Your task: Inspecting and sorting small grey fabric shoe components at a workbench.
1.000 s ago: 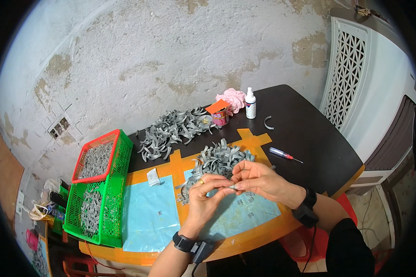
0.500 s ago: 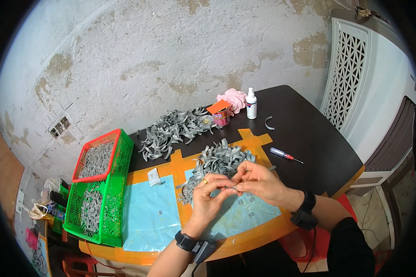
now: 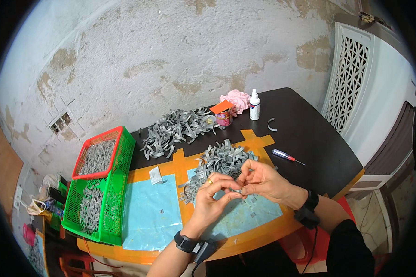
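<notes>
Above the blue sheet (image 3: 226,226), my left hand (image 3: 215,196) and my right hand (image 3: 270,185) meet with fingertips pinched together. Between them is a small grey piece (image 3: 238,190), mostly covered by the fingers; its exact kind is too small to make out. Just beyond the hands lies a heap of curved grey strips (image 3: 224,157), with smaller grey pieces (image 3: 188,193) at its left edge. A few tiny grey bits (image 3: 253,214) rest on the sheet near my right hand.
Green baskets (image 3: 107,221) and a red basket (image 3: 78,161) of small grey pieces stand left. Farther back are another strip heap (image 3: 180,131), a tin (image 3: 224,118), pink cloth (image 3: 238,99) and a white spray bottle (image 3: 254,106). A screwdriver (image 3: 284,155) lies right.
Both hands stay pinched together at nearly the same spot, with slight finger shifts around the small grey piece. The whole view has shifted a little.
</notes>
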`<state>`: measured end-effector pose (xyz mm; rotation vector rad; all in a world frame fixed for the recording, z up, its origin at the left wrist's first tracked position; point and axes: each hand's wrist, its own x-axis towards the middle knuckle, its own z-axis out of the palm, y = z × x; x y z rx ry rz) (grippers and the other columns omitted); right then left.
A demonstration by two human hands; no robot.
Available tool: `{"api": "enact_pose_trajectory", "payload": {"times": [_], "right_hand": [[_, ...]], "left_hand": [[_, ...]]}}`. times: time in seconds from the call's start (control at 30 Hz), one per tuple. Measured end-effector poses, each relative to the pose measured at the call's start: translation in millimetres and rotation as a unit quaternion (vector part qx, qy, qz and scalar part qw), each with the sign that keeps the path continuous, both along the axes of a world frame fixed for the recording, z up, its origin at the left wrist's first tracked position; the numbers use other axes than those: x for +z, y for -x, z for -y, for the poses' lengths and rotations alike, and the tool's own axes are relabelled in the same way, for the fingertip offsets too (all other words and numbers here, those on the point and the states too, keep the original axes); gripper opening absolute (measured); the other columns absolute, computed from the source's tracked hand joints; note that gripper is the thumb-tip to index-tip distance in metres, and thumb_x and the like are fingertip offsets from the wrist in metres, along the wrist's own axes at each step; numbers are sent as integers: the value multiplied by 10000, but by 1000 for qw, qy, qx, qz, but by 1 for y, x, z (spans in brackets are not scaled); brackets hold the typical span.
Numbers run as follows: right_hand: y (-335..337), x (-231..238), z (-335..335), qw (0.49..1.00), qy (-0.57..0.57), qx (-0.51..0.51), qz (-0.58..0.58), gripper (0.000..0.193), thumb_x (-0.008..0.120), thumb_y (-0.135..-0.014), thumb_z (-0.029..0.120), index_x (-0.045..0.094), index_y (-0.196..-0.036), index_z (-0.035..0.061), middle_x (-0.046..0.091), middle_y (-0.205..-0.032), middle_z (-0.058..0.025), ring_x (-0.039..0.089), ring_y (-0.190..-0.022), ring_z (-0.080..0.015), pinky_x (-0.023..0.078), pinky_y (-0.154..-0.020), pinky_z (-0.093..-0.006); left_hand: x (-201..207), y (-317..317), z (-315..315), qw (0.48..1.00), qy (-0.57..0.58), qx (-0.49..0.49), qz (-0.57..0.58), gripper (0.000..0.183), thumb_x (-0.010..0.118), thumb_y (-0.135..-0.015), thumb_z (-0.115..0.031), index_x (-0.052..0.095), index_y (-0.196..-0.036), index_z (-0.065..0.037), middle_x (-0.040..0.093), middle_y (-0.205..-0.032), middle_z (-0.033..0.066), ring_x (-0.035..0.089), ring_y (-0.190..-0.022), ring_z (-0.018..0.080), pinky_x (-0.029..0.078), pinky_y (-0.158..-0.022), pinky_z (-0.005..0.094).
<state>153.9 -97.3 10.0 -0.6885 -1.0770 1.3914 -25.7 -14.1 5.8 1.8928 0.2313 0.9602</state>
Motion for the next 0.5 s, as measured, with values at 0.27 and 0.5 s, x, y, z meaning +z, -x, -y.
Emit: {"api": "enact_pose_trajectory", "payload": {"times": [0.27,0.5], "right_hand": [[-1,1,0,1000,12,9,-2,264,641,-840,-20,429,-980,53,613,-949,-97,619,-849,-145,511,-738,-269],[0,4,-1,1000,-14,-6,4,278,651,-827,-35,420,-953,56,609,-942,-95,611,-829,-138,506,-730,-264]], "left_hand": [[2,1,-1,998,-57,3,-18,187,747,-728,6,665,-893,-26,605,-937,56,566,-837,144,472,-724,264],[7,2,-1,1000,4,-6,-20,193,755,-729,7,664,-899,-7,620,-939,60,568,-829,121,477,-723,249]]}}
